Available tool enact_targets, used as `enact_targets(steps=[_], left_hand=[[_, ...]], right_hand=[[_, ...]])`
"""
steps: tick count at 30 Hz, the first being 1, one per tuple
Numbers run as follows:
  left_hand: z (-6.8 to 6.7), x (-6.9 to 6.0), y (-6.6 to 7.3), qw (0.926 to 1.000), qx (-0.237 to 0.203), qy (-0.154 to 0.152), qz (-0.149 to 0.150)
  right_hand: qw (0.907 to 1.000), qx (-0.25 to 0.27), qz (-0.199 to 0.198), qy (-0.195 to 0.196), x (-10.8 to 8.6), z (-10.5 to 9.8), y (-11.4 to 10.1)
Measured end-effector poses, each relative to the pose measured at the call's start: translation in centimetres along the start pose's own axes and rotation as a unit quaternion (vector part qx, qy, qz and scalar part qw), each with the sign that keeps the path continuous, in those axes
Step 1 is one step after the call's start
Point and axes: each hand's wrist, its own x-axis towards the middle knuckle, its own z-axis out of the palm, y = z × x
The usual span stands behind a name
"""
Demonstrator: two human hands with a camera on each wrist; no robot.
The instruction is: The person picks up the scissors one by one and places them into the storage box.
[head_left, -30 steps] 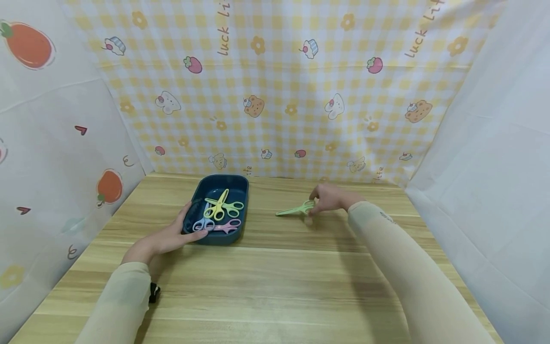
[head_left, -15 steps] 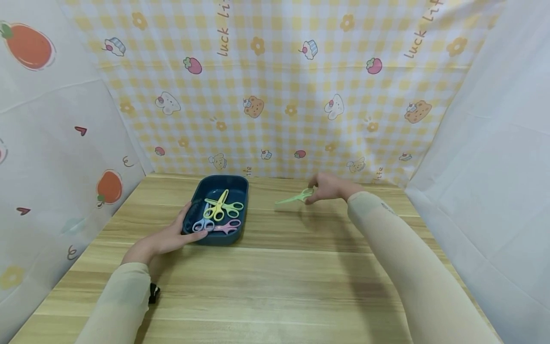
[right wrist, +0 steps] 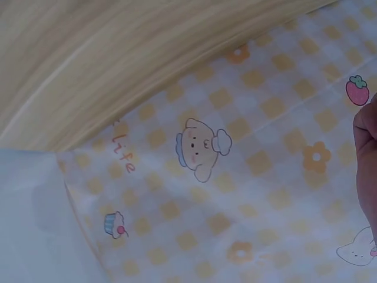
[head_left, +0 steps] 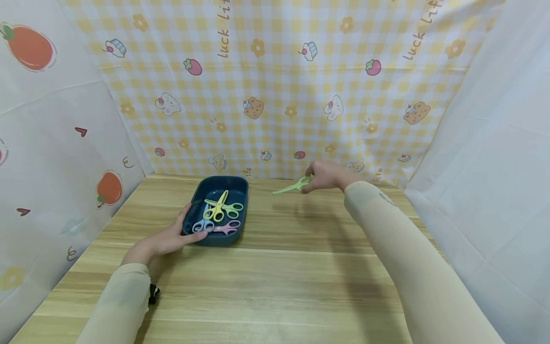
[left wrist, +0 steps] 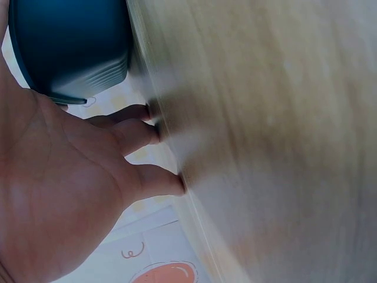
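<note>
In the head view my right hand (head_left: 326,175) pinches a pair of light green scissors (head_left: 296,185) by the handle loops, blades pointing left, above the table. Only an edge of that hand (right wrist: 366,159) shows in the right wrist view; the scissors are out of sight there. My left hand (head_left: 165,239) rests against the near left corner of a dark blue plastic box (head_left: 216,240), its thumb lying along the near rim. In the left wrist view several fingertips touch the table beside the box (left wrist: 73,44). Inside lie yellow scissors (head_left: 219,208), green scissors (head_left: 234,209), blue scissors (head_left: 203,225) and pink scissors (head_left: 227,228).
The wooden table (head_left: 266,296) reaches back to a yellow checked cloth (head_left: 275,114) hanging behind it. White cloths hang along the left side (head_left: 73,157) and the right side (head_left: 485,157).
My right hand has lifted the light green scissors up from the table, toward the back cloth. The left hand and the box have stayed in place.
</note>
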Motion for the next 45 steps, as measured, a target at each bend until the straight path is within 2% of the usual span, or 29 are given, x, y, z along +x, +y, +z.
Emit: enact_targets(steps=[8,15,20,22,27,33,39,45], left_hand=[[0.1,-0.1,0.0,1.0,-0.001,-0.001,0.002],[0.1,-0.1,0.1,1.0,-0.009,-0.002,0.003],[0.1,0.0,0.0,0.9999,-0.013,-0.003,0.005],[0.1,0.0,-0.1,0.9999,-0.013,-0.004,0.004],[0.1,0.0,-0.1,0.9999,-0.012,-0.003,0.005],[0.1,0.1,-0.2,0.9998,-0.017,0.0,0.005],[0.0,0.2,-0.2,0.9998,-0.02,-0.003,-0.001],[0.0,0.2,-0.2,0.9997,-0.025,-0.006,-0.003]], right_hand=[[0.9998,-0.015,-0.013,0.008,0.7,-0.7,-1.3],[0.997,-0.068,-0.01,0.034,1.2,-1.5,-2.9],[0.9956,-0.074,-0.027,0.051,2.0,-1.7,-4.1],[0.9955,-0.073,-0.031,0.051,2.3,-1.8,-4.7],[0.9917,-0.111,-0.031,0.056,3.0,-1.8,-6.8],[0.9874,-0.14,-0.042,0.062,4.1,-1.2,-9.6],[0.98,-0.179,-0.052,0.069,5.4,0.1,-12.0],[0.9774,-0.196,-0.043,0.067,6.7,1.6,-13.8]])
